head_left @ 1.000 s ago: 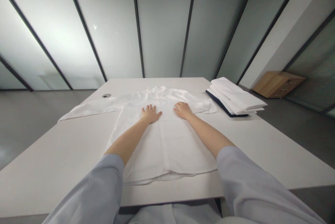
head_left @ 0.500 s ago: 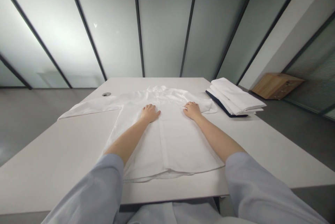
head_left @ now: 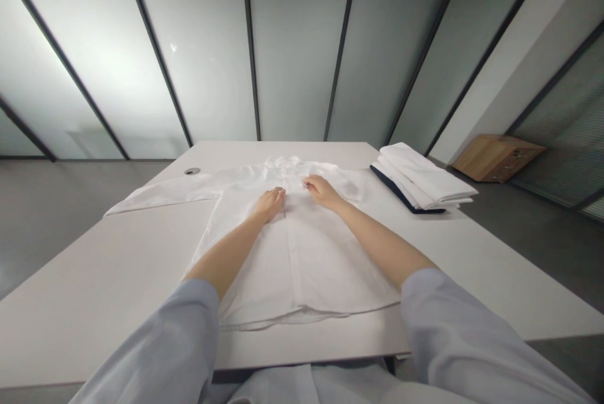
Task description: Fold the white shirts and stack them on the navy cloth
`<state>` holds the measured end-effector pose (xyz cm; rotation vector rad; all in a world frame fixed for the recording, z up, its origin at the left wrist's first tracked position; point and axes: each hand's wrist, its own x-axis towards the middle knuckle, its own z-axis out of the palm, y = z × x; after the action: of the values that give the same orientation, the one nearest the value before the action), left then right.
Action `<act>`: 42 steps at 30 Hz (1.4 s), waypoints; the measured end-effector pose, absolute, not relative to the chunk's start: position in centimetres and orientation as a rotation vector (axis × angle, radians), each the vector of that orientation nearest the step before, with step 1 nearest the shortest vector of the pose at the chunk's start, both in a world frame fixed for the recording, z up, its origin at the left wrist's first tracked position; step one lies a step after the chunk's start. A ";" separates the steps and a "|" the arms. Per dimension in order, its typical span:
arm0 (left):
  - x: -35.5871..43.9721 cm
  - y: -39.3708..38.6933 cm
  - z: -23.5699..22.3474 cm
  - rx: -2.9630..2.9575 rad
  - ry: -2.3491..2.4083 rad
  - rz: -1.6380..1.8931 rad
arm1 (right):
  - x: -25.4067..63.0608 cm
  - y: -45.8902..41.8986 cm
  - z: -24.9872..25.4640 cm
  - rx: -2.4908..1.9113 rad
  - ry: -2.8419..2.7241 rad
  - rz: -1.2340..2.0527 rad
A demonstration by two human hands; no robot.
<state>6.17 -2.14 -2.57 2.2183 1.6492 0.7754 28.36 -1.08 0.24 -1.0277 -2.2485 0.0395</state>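
Observation:
A white long-sleeved shirt point(head_left: 321, 265) lies front up, its hem towards me and its collar at the far end. One sleeve reaches out flat to the left; the right sleeve lies bunched near the shoulder. My left hand point(head_left: 270, 204) is closed at the front placket, fingers together on the cloth, with a small crease beside them. Just right of the placket, below the collar, my right hand point(head_left: 321, 191) has its fingers curled in on the shirt fabric. The fingertips of both hands are partly hidden.
The shirt rests on a white table point(head_left: 117, 278). At the right stands a stack of folded white cloths point(head_left: 425, 174) on a dark flat piece point(head_left: 394, 190). A cable hole point(head_left: 192, 171) sits at the far left. Beyond are frosted glass panels and a wooden cabinet point(head_left: 497, 157).
My right hand has moved left towards the placket, and the right sleeve has drawn in with it. My left hand's fingers have closed from lying spread on the shirt.

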 end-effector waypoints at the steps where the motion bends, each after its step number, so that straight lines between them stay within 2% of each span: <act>1: 5.9 -1.8 -2.6 2.102 1.621 0.843 | 27.1 -1.8 -0.1 -0.913 -2.358 0.072; 4: 5.1 -1.3 -2.8 1.934 1.535 0.913 | 25.1 -4.0 -1.5 -0.787 -2.491 0.041; 7: 5.1 -1.5 -2.9 2.185 1.512 0.739 | 25.8 -4.9 -2.4 -0.869 -2.443 -0.034; 10: 5.7 -2.2 -2.9 2.450 1.551 0.575 | 27.9 -4.3 -2.7 -1.042 -2.261 -0.106; 13: 6.3 -2.7 -2.7 2.431 1.571 0.537 | 30.2 -3.0 -2.6 -1.230 -1.967 -0.195; 19: 5.5 -3.0 -1.3 2.144 1.758 0.819 | 33.7 -1.6 -3.0 -1.621 -1.605 -0.273; 23: 4.1 -3.5 -0.2 2.137 2.033 1.119 | 33.9 -1.7 -3.6 -1.684 -1.688 -0.248; 25: 3.7 -3.7 0.0 2.190 2.023 1.183 | 33.4 -1.8 -3.6 -1.673 -1.781 -0.208; 31: 3.8 -3.2 -0.7 2.033 1.571 0.771 | 32.3 -2.2 -3.3 -1.837 -1.885 0.009; 37: 4.3 -3.5 -1.4 2.211 1.969 0.735 | 32.7 -2.3 -3.4 -1.897 -1.686 -0.023; 42: 3.7 -3.1 -1.2 2.145 2.100 0.407 | 33.4 -1.8 -3.7 -1.935 -1.474 0.011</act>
<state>3.65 -3.14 -1.23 2.1455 2.1002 0.4073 33.40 -1.80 -3.67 -1.9354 -1.4743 0.0109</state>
